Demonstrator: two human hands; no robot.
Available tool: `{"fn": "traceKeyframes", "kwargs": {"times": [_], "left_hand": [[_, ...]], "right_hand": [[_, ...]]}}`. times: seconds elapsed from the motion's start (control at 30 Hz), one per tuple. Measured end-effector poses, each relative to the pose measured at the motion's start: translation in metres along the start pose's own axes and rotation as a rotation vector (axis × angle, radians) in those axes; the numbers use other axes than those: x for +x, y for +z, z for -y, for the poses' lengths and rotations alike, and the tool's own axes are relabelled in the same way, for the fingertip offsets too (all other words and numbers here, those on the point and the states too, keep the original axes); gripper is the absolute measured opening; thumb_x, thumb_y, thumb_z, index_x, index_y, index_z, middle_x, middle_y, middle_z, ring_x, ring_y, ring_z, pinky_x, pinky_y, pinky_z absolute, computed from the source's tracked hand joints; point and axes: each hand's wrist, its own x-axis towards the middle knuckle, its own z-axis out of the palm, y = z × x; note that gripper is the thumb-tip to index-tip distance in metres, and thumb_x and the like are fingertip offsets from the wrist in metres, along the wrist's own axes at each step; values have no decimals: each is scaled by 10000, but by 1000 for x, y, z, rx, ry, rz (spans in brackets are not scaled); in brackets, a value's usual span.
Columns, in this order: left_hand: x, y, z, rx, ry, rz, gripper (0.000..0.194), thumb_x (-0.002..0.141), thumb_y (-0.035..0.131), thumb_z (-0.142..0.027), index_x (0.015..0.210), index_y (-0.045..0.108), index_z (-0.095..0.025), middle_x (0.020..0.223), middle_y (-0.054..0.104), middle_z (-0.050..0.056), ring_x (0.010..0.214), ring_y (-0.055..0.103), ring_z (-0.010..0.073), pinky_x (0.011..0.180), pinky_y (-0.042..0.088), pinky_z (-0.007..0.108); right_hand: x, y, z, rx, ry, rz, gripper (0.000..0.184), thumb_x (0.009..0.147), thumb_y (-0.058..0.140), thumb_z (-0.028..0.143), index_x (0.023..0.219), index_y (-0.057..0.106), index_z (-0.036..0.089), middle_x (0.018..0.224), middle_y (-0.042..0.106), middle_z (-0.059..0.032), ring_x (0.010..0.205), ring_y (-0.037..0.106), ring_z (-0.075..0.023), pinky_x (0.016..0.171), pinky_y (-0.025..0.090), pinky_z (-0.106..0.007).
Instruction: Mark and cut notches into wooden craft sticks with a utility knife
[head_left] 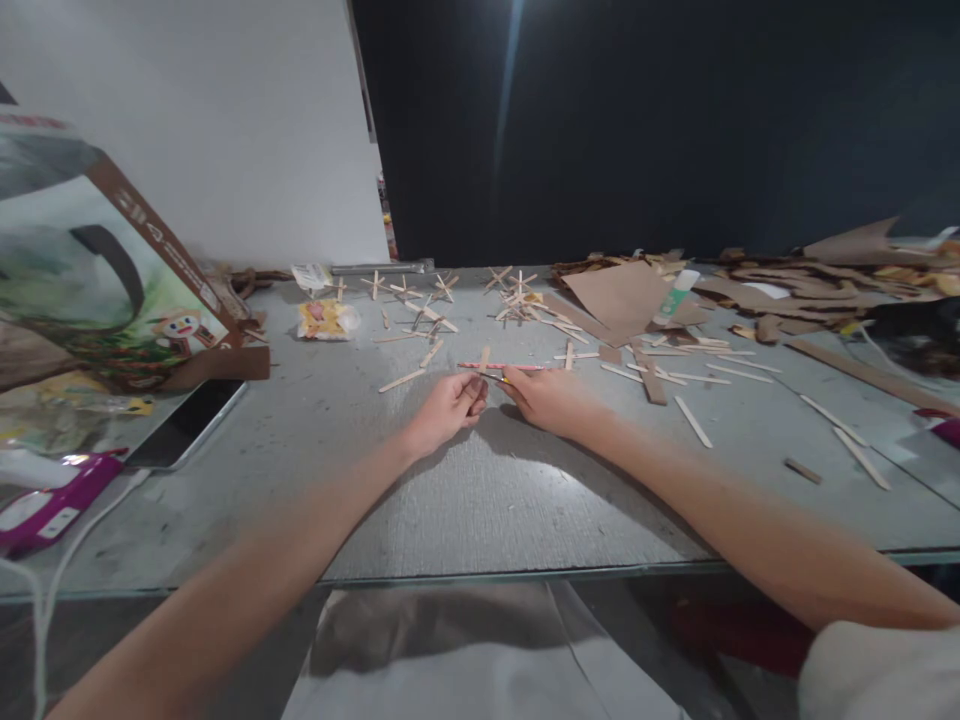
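Both my hands meet at the middle of the grey table (480,490). My left hand (448,404) is curled closed, its fingertips pinched on something small I cannot make out. My right hand (541,396) is closed too, its fingers touching the left hand's, with a small yellow-tipped piece (505,380) at the fingertips. Just beyond the fingers lie a pink pencil-like stick (501,366) and a short wooden craft stick (484,357). Several wooden sticks glued into crosses (516,298) lie further back.
A printed cardboard box (112,280) stands at the left, with a tablet (187,425), a purple packet (49,510) and a white cable in front. A yellow packet (326,320) lies at the back left. Cardboard scraps (817,275), a glue stick (675,296) and loose sticks (694,422) cover the right.
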Motion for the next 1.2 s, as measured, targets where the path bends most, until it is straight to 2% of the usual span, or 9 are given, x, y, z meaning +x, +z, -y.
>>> {"fn": "traceKeyframes", "kwargs": {"times": [0.2,0.4,0.57,0.7,0.87,1.07,1.2], "left_hand": [[2,-1,2,-57,6,-5,468,912,639,-643,812,522,-200,619,361,-73,481,286,70,464,205,219],[-1,1,1,10,0,-27,504,877,676,-666,787,509,-200,630,375,-71,502,303,67,460,210,202],[-1,2,-2,-26,-5,-8,454,914,646,-626,812,528,-199,620,361,-71,487,283,72,460,203,220],[-1,2,0,-38,10,-30,464,925,620,-637,793,498,-209,619,350,-71,487,274,75,463,202,222],[-1,4,1,31,-21,-14,457,927,629,-618,777,485,-210,622,345,-69,507,281,79,471,189,212],[0,1,0,-73,-30,25,394,932,655,-547,825,533,-188,640,359,-70,497,262,67,463,180,212],[0,0,0,-102,-33,37,357,950,646,-498,816,535,-187,633,365,-68,487,262,63,459,179,206]], "right_hand": [[-1,-1,-4,28,11,28,422,1099,304,332,1336,606,157,1158,767,-177,866,728,-255,657,369,-303],[-2,-1,-2,14,-3,8,438,1099,297,334,1354,599,146,1022,785,-173,882,729,-275,667,373,-306],[-3,3,-7,33,-30,-10,408,1100,304,329,1325,597,157,1120,772,-173,901,729,-266,652,350,-303],[-4,6,-10,29,-14,-2,393,1095,313,329,1276,613,150,1092,776,-173,861,723,-259,651,347,-300],[-4,5,-6,4,-14,7,433,1093,318,338,1377,575,138,992,790,-171,859,733,-281,645,346,-307],[-4,8,-9,11,-33,-25,419,1098,310,324,1337,604,147,1108,779,-181,878,732,-270,651,349,-306],[-5,10,-10,6,-19,-16,427,1095,308,337,1345,601,150,1020,786,-165,851,723,-268,649,346,-300]]}}
